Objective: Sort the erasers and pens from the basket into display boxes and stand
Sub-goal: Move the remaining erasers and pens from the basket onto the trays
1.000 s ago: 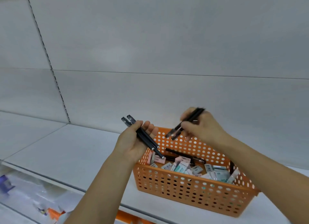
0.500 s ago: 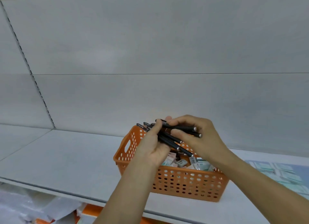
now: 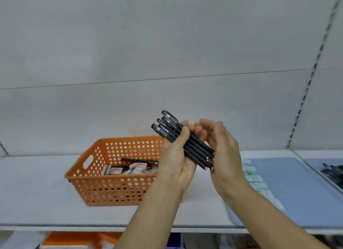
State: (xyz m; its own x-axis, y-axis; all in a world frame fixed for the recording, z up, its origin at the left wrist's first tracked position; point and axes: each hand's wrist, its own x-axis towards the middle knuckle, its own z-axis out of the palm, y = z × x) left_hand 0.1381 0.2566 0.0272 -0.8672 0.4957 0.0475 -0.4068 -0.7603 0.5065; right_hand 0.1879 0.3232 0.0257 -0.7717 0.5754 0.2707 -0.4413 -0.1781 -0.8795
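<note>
A person's left hand [image 3: 178,155] grips a bundle of slim black plastic pens [image 3: 187,141], thumb curled over the barrels and fingers wrapped behind them. The bundle tilts, capped ends pointing up and left, blunt ends down and right. The right hand [image 3: 222,148] stands just beside the bundle with fingers straight and relaxed, its palm touching or nearly touching the pens' lower ends; which of the two cannot be told.

Behind and left of the hands, an orange perforated plastic basket [image 3: 104,189] sits on a pale grey shelf [image 3: 37,193]. Inside lie one loose black pen [image 3: 137,160] and small boxed erasers [image 3: 128,169]. To the right, a flat blue display tray [image 3: 297,189] lies on the shelf, with a row of pale green erasers [image 3: 254,176] along its left edge. Bare shelf lies left of the basket.
</note>
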